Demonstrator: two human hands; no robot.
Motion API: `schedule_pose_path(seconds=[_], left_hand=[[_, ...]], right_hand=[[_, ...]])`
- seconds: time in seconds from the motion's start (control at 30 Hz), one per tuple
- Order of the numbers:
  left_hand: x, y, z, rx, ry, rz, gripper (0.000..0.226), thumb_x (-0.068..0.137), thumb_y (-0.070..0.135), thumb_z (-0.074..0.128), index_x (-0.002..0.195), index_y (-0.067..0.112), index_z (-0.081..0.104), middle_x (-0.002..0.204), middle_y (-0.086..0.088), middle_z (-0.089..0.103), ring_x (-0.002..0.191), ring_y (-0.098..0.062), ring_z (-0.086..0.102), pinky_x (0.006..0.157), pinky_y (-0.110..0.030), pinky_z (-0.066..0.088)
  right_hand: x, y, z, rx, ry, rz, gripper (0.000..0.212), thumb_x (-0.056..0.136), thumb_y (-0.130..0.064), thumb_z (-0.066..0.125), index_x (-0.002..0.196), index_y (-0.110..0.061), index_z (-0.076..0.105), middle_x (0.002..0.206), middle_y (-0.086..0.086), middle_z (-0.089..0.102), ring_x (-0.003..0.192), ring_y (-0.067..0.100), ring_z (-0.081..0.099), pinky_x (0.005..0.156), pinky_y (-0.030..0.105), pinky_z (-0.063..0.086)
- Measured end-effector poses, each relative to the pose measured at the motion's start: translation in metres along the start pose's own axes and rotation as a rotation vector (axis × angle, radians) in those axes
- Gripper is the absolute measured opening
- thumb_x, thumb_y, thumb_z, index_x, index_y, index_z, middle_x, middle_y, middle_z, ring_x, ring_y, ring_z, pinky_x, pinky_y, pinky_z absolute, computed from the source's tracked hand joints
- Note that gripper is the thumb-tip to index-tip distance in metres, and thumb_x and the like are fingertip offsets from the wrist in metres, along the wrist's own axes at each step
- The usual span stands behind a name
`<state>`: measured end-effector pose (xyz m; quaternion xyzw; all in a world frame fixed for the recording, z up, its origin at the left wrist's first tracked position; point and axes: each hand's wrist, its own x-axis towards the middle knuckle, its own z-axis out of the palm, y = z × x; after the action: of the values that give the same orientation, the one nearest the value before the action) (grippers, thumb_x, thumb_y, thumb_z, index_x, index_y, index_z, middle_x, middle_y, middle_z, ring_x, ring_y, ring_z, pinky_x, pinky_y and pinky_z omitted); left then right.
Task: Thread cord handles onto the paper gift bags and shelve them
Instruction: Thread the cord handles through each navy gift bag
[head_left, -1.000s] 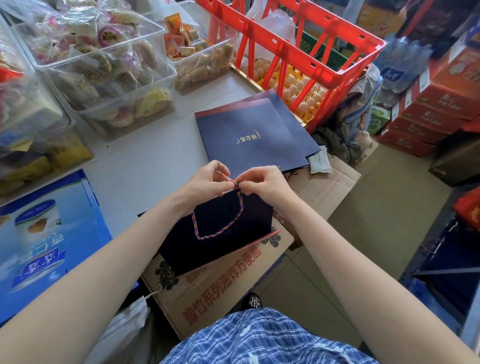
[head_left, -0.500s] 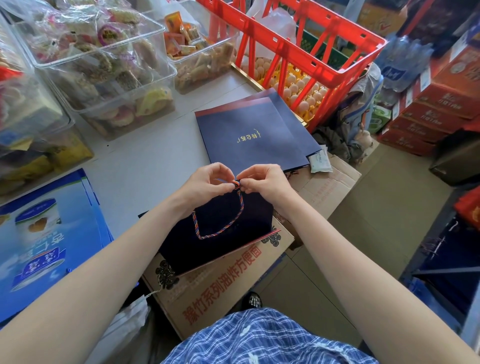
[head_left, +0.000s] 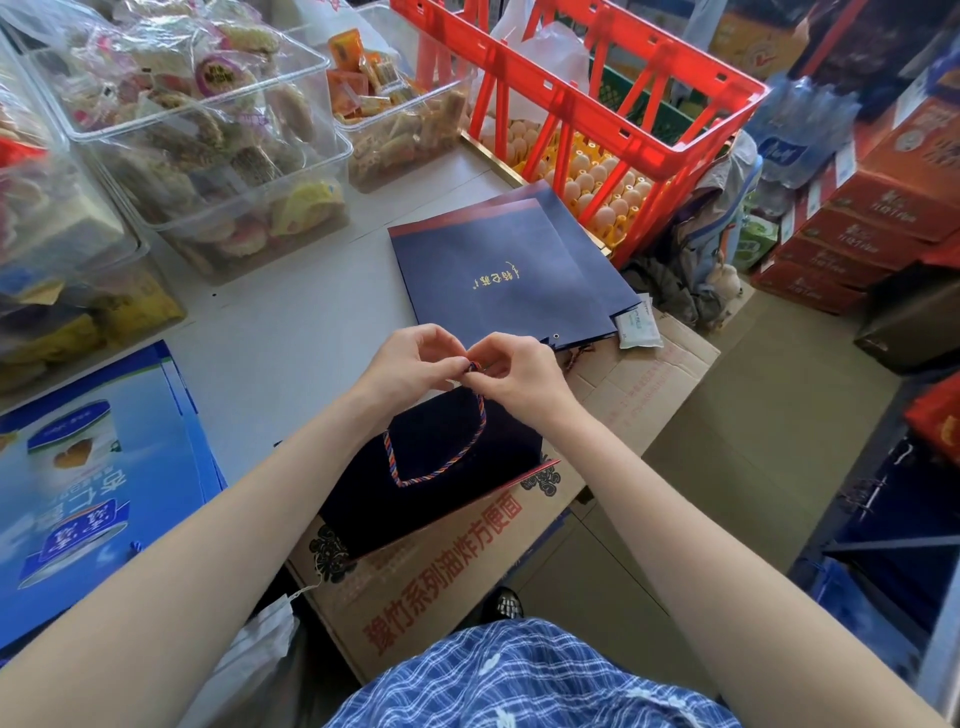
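A dark navy paper gift bag (head_left: 441, 499) lies flat at the table's near edge, partly over a cardboard box. A red-and-blue twisted cord (head_left: 439, 470) hangs in a loop across its face. My left hand (head_left: 410, 366) and my right hand (head_left: 519, 371) meet at the bag's top edge, and both pinch the cord's upper end between fingertips. The cord's tip and the bag's hole are hidden by my fingers. A stack of flat navy gift bags (head_left: 498, 275) with gold lettering lies just beyond my hands.
Clear plastic bins of snacks (head_left: 208, 156) fill the table's left and back. A red crate (head_left: 613, 98) with eggs stands at the back right. A blue printed carton (head_left: 83, 483) lies at the left. The cardboard box (head_left: 467, 587) sits below the table edge, red cartons (head_left: 878, 218) at the right.
Both hands stayed at the bag's top edge, with small finger movements on the cord's end. The loop hangs much as before.
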<state>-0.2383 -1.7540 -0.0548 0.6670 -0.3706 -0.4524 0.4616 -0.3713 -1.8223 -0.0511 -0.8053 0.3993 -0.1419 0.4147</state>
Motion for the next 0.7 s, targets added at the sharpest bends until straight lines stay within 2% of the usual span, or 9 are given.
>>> schedule_pose_path(seconds=[0.13, 0.23, 0.33, 0.4, 0.5, 0.57, 0.63, 0.7], left_hand=[[0.011, 0.002, -0.019, 0.232, 0.139, -0.071, 0.019, 0.089, 0.008, 0.054, 0.073, 0.019, 0.058, 0.080, -0.002, 0.066, 0.071, -0.010, 0.060, 0.071, -0.021, 0.045], [0.012, -0.002, -0.021, 0.452, -0.033, -0.323, 0.024, 0.094, 0.022, 0.049, 0.081, 0.008, 0.063, 0.089, -0.004, 0.060, 0.085, -0.019, 0.053, 0.071, -0.024, 0.039], [0.013, -0.002, -0.009, 0.620, -0.194, -0.426, 0.044, 0.095, 0.039, 0.045, 0.103, 0.000, 0.063, 0.095, -0.005, 0.054, 0.087, -0.021, 0.048, 0.077, -0.028, 0.036], [0.016, 0.001, -0.001, 0.565, -0.259, -0.477, 0.047, 0.094, 0.045, 0.045, 0.107, 0.003, 0.062, 0.095, -0.005, 0.054, 0.083, -0.021, 0.048, 0.076, -0.028, 0.038], [0.017, 0.004, 0.013, 0.289, -0.239, -0.558, 0.032, 0.091, 0.043, 0.051, 0.088, 0.012, 0.060, 0.081, -0.001, 0.055, 0.066, -0.015, 0.046, 0.061, -0.023, 0.036], [0.017, 0.001, 0.020, 0.147, -0.160, -0.556, 0.021, 0.089, 0.032, 0.059, 0.078, 0.013, 0.057, 0.074, 0.000, 0.057, 0.062, -0.013, 0.047, 0.057, -0.021, 0.034], [0.013, -0.001, 0.021, 0.032, -0.115, -0.532, 0.017, 0.087, 0.017, 0.062, 0.071, 0.014, 0.055, 0.052, 0.006, 0.053, 0.042, -0.006, 0.044, 0.044, -0.014, 0.032], [0.009, -0.002, 0.020, -0.029, -0.089, -0.493, 0.016, 0.088, 0.010, 0.059, 0.074, 0.015, 0.056, 0.046, 0.008, 0.054, 0.034, -0.001, 0.047, 0.038, -0.011, 0.035]], right_hand=[[0.000, 0.002, -0.010, -0.070, 0.054, -0.077, 0.011, 0.081, -0.005, 0.066, 0.090, -0.005, 0.071, 0.085, 0.010, 0.071, 0.078, 0.021, 0.065, 0.081, 0.033, 0.053], [0.001, 0.004, -0.015, -0.171, 0.053, -0.167, 0.012, 0.082, -0.002, 0.064, 0.091, -0.005, 0.071, 0.086, 0.010, 0.067, 0.077, 0.021, 0.064, 0.080, 0.035, 0.052], [0.000, 0.007, -0.015, -0.177, 0.081, -0.177, 0.010, 0.081, -0.003, 0.065, 0.090, -0.004, 0.071, 0.085, 0.008, 0.064, 0.074, 0.019, 0.062, 0.078, 0.033, 0.053], [-0.002, 0.008, -0.015, -0.137, 0.091, -0.173, 0.009, 0.081, -0.003, 0.067, 0.089, -0.004, 0.071, 0.083, 0.007, 0.064, 0.071, 0.017, 0.063, 0.076, 0.032, 0.054], [-0.007, 0.008, -0.009, -0.107, 0.098, -0.218, 0.010, 0.078, -0.003, 0.070, 0.088, -0.004, 0.070, 0.082, 0.008, 0.067, 0.070, 0.018, 0.065, 0.073, 0.032, 0.055], [-0.010, 0.008, -0.006, -0.104, 0.106, -0.258, 0.010, 0.078, -0.003, 0.070, 0.088, -0.004, 0.070, 0.081, 0.008, 0.066, 0.071, 0.019, 0.064, 0.071, 0.030, 0.054], [-0.015, 0.011, -0.004, -0.106, 0.115, -0.274, 0.010, 0.078, -0.002, 0.068, 0.088, -0.005, 0.069, 0.080, 0.007, 0.065, 0.071, 0.019, 0.062, 0.070, 0.029, 0.051], [-0.018, 0.016, -0.004, -0.132, 0.133, -0.252, 0.011, 0.078, -0.001, 0.066, 0.088, -0.005, 0.068, 0.081, 0.007, 0.063, 0.071, 0.020, 0.060, 0.071, 0.032, 0.050]])
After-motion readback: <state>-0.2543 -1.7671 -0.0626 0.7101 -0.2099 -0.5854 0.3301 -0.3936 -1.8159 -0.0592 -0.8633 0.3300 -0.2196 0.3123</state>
